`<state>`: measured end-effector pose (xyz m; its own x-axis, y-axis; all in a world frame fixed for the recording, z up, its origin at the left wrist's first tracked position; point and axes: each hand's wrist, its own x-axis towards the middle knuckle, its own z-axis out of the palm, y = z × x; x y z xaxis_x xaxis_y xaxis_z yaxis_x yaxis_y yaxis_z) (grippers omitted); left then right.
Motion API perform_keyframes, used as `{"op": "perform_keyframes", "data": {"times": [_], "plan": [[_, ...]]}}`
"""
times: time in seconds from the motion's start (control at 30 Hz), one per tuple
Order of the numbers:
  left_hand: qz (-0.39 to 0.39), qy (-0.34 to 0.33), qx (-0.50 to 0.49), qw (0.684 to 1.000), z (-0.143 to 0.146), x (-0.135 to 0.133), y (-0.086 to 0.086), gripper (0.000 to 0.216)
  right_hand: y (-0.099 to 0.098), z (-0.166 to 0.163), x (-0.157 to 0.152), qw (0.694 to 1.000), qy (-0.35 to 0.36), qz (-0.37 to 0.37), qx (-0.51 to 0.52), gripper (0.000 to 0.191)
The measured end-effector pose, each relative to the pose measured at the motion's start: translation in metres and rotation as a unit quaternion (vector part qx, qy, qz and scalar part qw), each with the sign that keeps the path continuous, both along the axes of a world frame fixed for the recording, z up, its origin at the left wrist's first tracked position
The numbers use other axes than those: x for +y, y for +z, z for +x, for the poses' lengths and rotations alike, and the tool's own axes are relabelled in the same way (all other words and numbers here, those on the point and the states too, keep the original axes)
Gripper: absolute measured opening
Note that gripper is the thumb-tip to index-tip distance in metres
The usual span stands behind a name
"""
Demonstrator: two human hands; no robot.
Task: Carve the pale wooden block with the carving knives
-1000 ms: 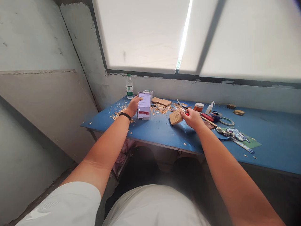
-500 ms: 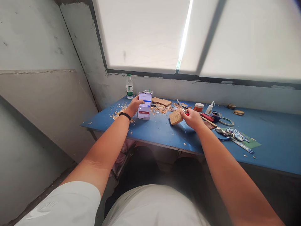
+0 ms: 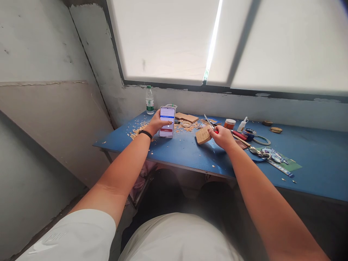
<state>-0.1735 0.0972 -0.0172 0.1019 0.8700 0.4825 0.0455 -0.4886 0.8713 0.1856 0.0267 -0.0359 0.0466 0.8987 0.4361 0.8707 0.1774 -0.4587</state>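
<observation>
In my left hand (image 3: 155,124) is an upright smartphone (image 3: 166,127), its lit screen turned toward me. The left thumb reaches across the screen to its right side. My right hand (image 3: 222,137) grips a carved wooden block (image 3: 203,135) at its right edge, together with a knife (image 3: 209,122) whose blade points up and left. A bit of red shows at the knife under my fingers. Both hands are above the front half of the blue table (image 3: 185,156).
Wood shavings (image 3: 138,130) are scattered behind the phone. A water bottle (image 3: 149,100) stands at the back left. Flat wooden boards (image 3: 187,117), an orange jar (image 3: 230,124), a white glue bottle (image 3: 242,124), a tape roll (image 3: 261,140) and keys (image 3: 259,153) lie around my right hand.
My left thumb has slid right and down across the phone screen, and the screen's content looks different. The right hand with the block and knife has stayed still.
</observation>
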Motion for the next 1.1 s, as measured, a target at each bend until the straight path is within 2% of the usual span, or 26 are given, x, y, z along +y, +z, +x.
{"op": "perform_keyframes", "data": {"times": [0.1, 0.27, 0.4, 0.73, 1.1], "plan": [[-0.007, -0.005, -0.005, 1.0, 0.0004, 0.0, 0.0007, 0.076, -0.0002, -0.0002, 0.0, 1.0, -0.003, -0.004, -0.001, 0.04], [-0.072, -0.029, -0.08, 0.994, 0.0023, 0.0005, 0.0031, 0.05, -0.0007, -0.0006, 0.0002, 1.0, -0.003, -0.005, -0.001, 0.04], [-0.073, -0.026, -0.101, 0.992, 0.0017, 0.0043, 0.0021, 0.041, -0.0007, -0.0003, 0.0007, 1.0, -0.006, -0.008, -0.002, 0.039], [-0.064, -0.023, -0.112, 0.991, 0.0002, 0.0076, 0.0004, 0.034, -0.0053, 0.003, 0.0044, 1.0, 0.005, 0.002, 0.001, 0.04], [-0.073, -0.01, -0.105, 0.992, 0.0024, 0.0027, 0.0042, 0.035, 0.0003, -0.0007, 0.0001, 1.0, -0.005, -0.009, -0.001, 0.04]]}}
